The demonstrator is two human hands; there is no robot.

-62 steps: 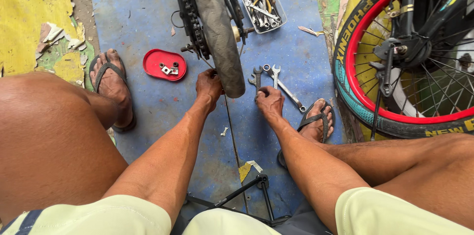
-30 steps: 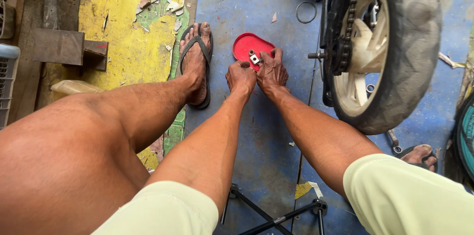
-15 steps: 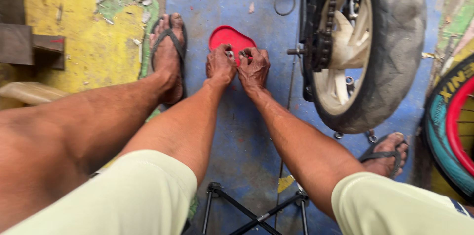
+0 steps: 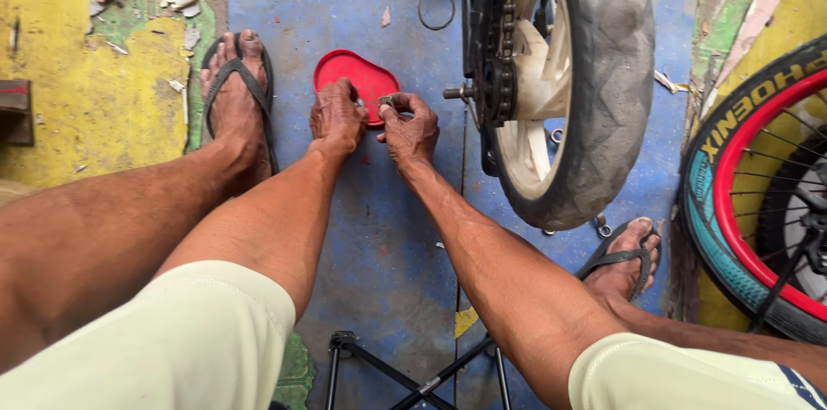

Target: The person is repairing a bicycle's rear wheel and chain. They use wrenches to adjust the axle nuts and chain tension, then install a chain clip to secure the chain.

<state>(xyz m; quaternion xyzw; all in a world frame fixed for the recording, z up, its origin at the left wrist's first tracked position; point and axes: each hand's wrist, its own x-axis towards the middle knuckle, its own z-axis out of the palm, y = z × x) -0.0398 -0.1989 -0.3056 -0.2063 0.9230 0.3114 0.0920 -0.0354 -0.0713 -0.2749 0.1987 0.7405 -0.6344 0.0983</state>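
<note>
Hands meet at upper centre of the head view: left hand (image 4: 338, 120) curled over a shallow red plastic tray (image 4: 357, 78), right hand (image 4: 410, 130) pinching a small metal part (image 4: 387, 102). Since a moment ago, both have lingered here beside the grey motorcycle wheel (image 4: 573, 74).

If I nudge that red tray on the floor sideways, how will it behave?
The red tray looks like thin, shallow plastic, so it is probably light and should slide easily over the painted floor. It lies flat, so tipping seems unlikely. The left hand rests at its rim and may hold it back.
</note>
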